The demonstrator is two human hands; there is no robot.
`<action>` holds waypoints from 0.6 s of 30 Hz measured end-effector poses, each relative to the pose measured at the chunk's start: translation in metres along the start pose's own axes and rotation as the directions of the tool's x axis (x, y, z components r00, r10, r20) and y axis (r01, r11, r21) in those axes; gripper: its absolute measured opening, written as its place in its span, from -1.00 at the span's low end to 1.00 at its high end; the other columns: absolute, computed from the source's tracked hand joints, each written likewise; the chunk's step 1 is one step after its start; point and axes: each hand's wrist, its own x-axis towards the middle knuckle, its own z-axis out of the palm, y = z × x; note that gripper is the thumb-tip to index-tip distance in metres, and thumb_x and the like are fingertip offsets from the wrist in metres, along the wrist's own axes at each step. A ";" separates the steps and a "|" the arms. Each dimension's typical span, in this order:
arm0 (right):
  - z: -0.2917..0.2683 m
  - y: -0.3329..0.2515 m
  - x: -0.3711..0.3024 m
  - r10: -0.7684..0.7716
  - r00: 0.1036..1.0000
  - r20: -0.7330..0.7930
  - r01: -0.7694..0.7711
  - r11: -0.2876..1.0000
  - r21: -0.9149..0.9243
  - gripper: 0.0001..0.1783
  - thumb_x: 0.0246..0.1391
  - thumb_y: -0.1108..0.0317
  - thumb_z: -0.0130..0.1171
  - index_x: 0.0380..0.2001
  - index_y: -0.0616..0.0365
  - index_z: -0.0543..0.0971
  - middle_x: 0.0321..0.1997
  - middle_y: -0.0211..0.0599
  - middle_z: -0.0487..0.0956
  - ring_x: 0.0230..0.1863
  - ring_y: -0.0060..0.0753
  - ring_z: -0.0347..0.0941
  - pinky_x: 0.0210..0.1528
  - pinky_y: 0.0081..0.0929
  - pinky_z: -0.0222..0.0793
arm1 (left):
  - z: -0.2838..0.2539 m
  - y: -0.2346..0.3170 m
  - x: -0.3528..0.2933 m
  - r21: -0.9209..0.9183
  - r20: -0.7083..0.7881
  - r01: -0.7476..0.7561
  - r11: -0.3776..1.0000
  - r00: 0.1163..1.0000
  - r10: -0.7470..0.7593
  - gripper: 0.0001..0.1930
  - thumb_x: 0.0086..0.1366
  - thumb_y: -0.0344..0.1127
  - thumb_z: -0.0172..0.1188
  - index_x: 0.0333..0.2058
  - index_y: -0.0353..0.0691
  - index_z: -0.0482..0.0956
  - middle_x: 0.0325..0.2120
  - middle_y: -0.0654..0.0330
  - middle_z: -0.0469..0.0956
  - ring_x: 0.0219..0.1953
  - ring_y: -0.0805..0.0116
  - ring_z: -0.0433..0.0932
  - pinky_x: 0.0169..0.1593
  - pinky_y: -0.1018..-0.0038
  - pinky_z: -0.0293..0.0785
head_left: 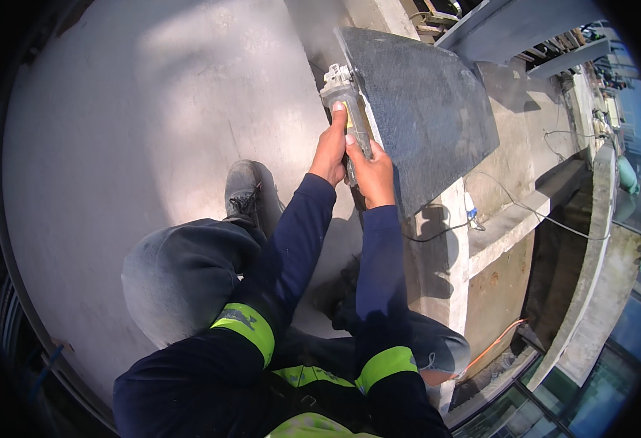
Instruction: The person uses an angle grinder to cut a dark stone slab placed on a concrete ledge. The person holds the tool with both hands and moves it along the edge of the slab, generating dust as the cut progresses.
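An angle grinder [344, 95] with a grey body and pale, dusty head lies along the left edge of a dark grey slab [433, 117]. My left hand [327, 151] wraps round its body just below the head, thumb on top. Lower down, my right hand [374, 175] grips the rear of the body, its thumb pointing forward. The grinder's head is right at the slab's edge; its disc is mostly hidden, and I cannot tell how far it touches. Hazy dust hangs around the head and the slab's far corner.
A thin dark cord [437, 239] trails right across concrete ledges. A small white and blue object [471, 208] sits near the slab. An orange cord [499, 337] lies lower right, beside a drop to glass panels [514, 420]. My boot [243, 188] stands on pale flooring [86, 182].
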 end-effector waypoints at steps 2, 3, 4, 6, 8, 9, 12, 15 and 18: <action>0.002 -0.001 0.004 -0.024 1.000 -0.010 0.024 1.000 -0.009 -0.41 0.40 -0.16 0.49 0.12 0.17 0.82 -0.19 -0.28 0.83 -0.22 -0.42 0.75 -0.19 -0.31 0.62 | 0.001 0.002 0.005 -0.006 -0.022 -0.006 1.000 1.000 0.006 0.04 0.61 0.54 0.15 0.43 -0.54 0.49 0.18 -0.12 0.67 0.15 0.07 0.71 0.27 0.11 0.67; 0.003 -0.002 0.007 -0.015 1.000 -0.024 0.015 1.000 -0.024 -0.41 0.40 -0.16 0.49 0.12 0.17 0.82 -0.19 -0.28 0.83 -0.22 -0.41 0.75 -0.19 -0.30 0.62 | 0.002 0.003 0.007 -0.009 -0.020 -0.005 1.000 1.000 0.005 0.04 0.61 0.54 0.15 0.44 -0.53 0.49 0.19 -0.12 0.67 0.16 0.07 0.71 0.27 0.10 0.67; 0.003 -0.002 0.009 -0.017 1.000 -0.005 0.017 1.000 -0.006 -0.41 0.40 -0.16 0.48 0.11 0.18 0.82 -0.19 -0.28 0.83 -0.22 -0.40 0.75 -0.19 -0.29 0.62 | 0.003 0.003 0.009 -0.013 -0.019 -0.007 1.000 1.000 0.007 0.03 0.62 0.53 0.15 0.44 -0.52 0.49 0.19 -0.12 0.67 0.16 0.06 0.71 0.27 0.10 0.67; 0.004 -0.003 0.013 0.028 1.000 0.010 -0.028 1.000 0.010 -0.41 0.40 -0.16 0.48 0.10 0.19 0.82 -0.19 -0.27 0.84 -0.21 -0.37 0.75 -0.18 -0.27 0.63 | 0.004 0.005 0.012 -0.019 -0.014 -0.007 1.000 1.000 0.007 0.02 0.62 0.53 0.14 0.44 -0.52 0.50 0.19 -0.12 0.67 0.16 0.07 0.72 0.27 0.10 0.68; 0.005 -0.003 0.015 0.021 1.000 -0.007 -0.021 1.000 -0.015 -0.42 0.39 -0.15 0.48 0.08 0.20 0.82 -0.19 -0.27 0.84 -0.22 -0.38 0.75 -0.19 -0.27 0.62 | 0.003 0.007 0.014 -0.026 -0.016 0.004 1.000 1.000 -0.005 0.01 0.63 0.52 0.13 0.44 -0.51 0.50 0.18 -0.11 0.67 0.16 0.07 0.72 0.26 0.10 0.68; 0.006 -0.003 0.015 0.021 1.000 -0.015 -0.021 0.999 -0.027 -0.42 0.39 -0.14 0.49 0.08 0.21 0.82 -0.19 -0.27 0.83 -0.22 -0.39 0.74 -0.19 -0.27 0.62 | 0.004 0.006 0.013 -0.027 -0.004 -0.004 1.000 1.000 0.004 0.01 0.64 0.51 0.13 0.44 -0.51 0.50 0.18 -0.10 0.68 0.16 0.08 0.72 0.26 0.10 0.68; 0.004 -0.003 0.010 -0.005 1.000 -0.010 0.005 1.000 -0.009 -0.42 0.38 -0.13 0.50 0.07 0.22 0.81 -0.21 -0.28 0.82 -0.23 -0.41 0.73 -0.20 -0.28 0.61 | 0.003 0.004 0.008 -0.029 0.004 -0.012 1.000 1.000 0.012 -0.01 0.65 0.51 0.12 0.44 -0.50 0.50 0.17 -0.09 0.68 0.16 0.10 0.72 0.26 0.11 0.68; 0.001 -0.002 0.001 0.002 1.000 0.001 -0.002 1.000 0.030 -0.42 0.38 -0.12 0.52 0.07 0.22 0.81 -0.22 -0.30 0.81 -0.25 -0.43 0.72 -0.22 -0.29 0.60 | 0.003 0.002 0.001 -0.028 0.009 -0.014 1.000 1.000 0.014 -0.01 0.65 0.50 0.12 0.44 -0.49 0.50 0.17 -0.09 0.69 0.15 0.10 0.72 0.26 0.12 0.68; -0.001 -0.003 -0.004 -0.022 1.000 -0.010 0.021 1.000 -0.012 -0.42 0.38 -0.13 0.51 0.06 0.22 0.82 -0.22 -0.30 0.81 -0.25 -0.43 0.72 -0.22 -0.29 0.60 | 0.004 0.001 -0.006 -0.027 0.005 -0.018 0.999 1.000 0.018 0.00 0.65 0.51 0.11 0.44 -0.50 0.50 0.18 -0.10 0.68 0.16 0.10 0.71 0.27 0.12 0.67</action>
